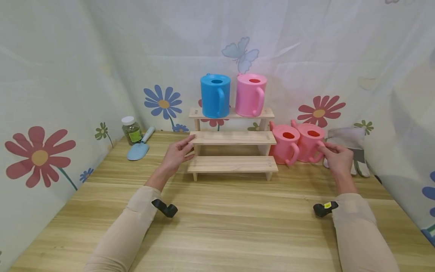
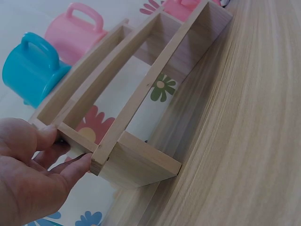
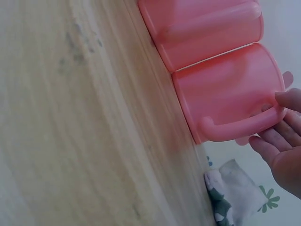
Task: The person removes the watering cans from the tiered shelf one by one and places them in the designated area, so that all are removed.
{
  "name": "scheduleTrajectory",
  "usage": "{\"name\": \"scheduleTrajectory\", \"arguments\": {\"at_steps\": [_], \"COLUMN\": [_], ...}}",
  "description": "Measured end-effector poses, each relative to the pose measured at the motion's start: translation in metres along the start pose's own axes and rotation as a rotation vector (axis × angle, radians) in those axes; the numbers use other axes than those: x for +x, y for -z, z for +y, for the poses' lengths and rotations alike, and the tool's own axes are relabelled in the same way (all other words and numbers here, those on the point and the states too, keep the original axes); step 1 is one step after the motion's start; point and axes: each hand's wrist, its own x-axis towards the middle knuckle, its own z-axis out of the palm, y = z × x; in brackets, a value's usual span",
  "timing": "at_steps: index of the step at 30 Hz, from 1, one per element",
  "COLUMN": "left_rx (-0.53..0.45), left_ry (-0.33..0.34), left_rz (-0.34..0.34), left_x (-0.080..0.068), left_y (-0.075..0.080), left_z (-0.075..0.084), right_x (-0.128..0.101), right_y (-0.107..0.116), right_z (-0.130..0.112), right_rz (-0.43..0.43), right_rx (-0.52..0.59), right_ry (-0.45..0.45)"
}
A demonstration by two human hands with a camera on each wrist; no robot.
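My left hand (image 1: 175,155) is at the left end of a three-tier wooden stand (image 1: 232,164); its fingertips touch the board ends, fingers mostly extended. In the right wrist view, my right hand (image 3: 284,146) grips the handle of a coral-pink watering can (image 3: 230,94), which stands upright on the table. A second coral watering can (image 1: 283,145) sits against it, beside the stand's right end. On the top tier stand a blue watering can (image 1: 210,98) and a lighter pink watering can (image 1: 246,98), handles facing forward.
A jar with a white lid (image 1: 131,130) and a pale blue hand trowel (image 1: 138,150) lie at the table's back left. Grey-and-white cloth gloves (image 1: 350,138) are behind my right hand. A flowered curtain (image 1: 153,45) hangs around the wooden table (image 1: 238,226).
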Motion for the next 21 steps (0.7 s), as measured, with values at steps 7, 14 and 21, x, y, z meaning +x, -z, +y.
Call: {"name": "scheduleTrajectory", "arguments": {"at_steps": [7, 14, 21], "left_rx": [0.004, -0.001, -0.001], "left_ry": [-0.002, -0.007, -0.007], "left_rz": [0.0, 0.001, -0.003], "left_x": [0.0, 0.001, 0.0], "left_y": [0.001, 0.0, 0.001], "left_z": [0.0, 0.0, 0.0], "right_x": [-0.003, -0.015, -0.041], "right_y": [0.005, 0.01, 0.005], "right_z": [-0.012, -0.04, -0.073], "right_rz": [0.084, 0.105, 0.08], "right_rx": [0.023, 0.046, 0.101], "right_ry": [0.048, 0.144, 0.247]}}
